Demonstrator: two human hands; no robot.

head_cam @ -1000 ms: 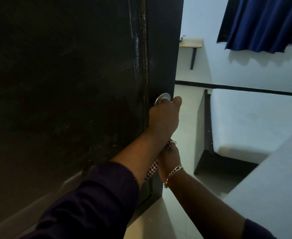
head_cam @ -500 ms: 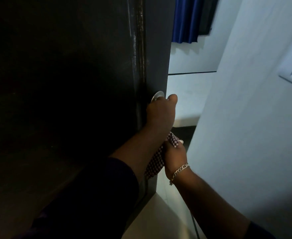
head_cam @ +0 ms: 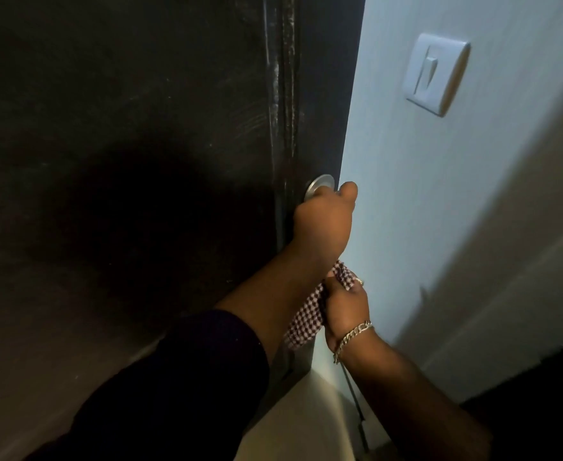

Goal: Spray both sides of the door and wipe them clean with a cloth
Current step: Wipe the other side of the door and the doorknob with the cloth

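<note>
Ahead, dark door (head_cam: 123,161) across the left and centre, scuffed pale streaks down its right edge. Round metal knob (head_cam: 318,189) near that edge, gripped by left hand (head_cam: 323,224), fingers curled round it, thumb up on the right. Just below and nearer, right hand (head_cam: 345,306) clutching checked cloth (head_cam: 306,317), cloth bunched in the fist and hanging left under the left forearm. Chain bracelet (head_cam: 353,337) on the right wrist; dark sleeve (head_cam: 173,387) on the left arm. Right of the door edge, pale wall (head_cam: 440,194) close by, white switch (head_cam: 435,73) high on it. Pale floor (head_cam: 300,424) at bottom centre. Left arm crossing in front of the door's lower right part, hiding it. Cannot tell whether any gap lies between door edge and wall.
</note>
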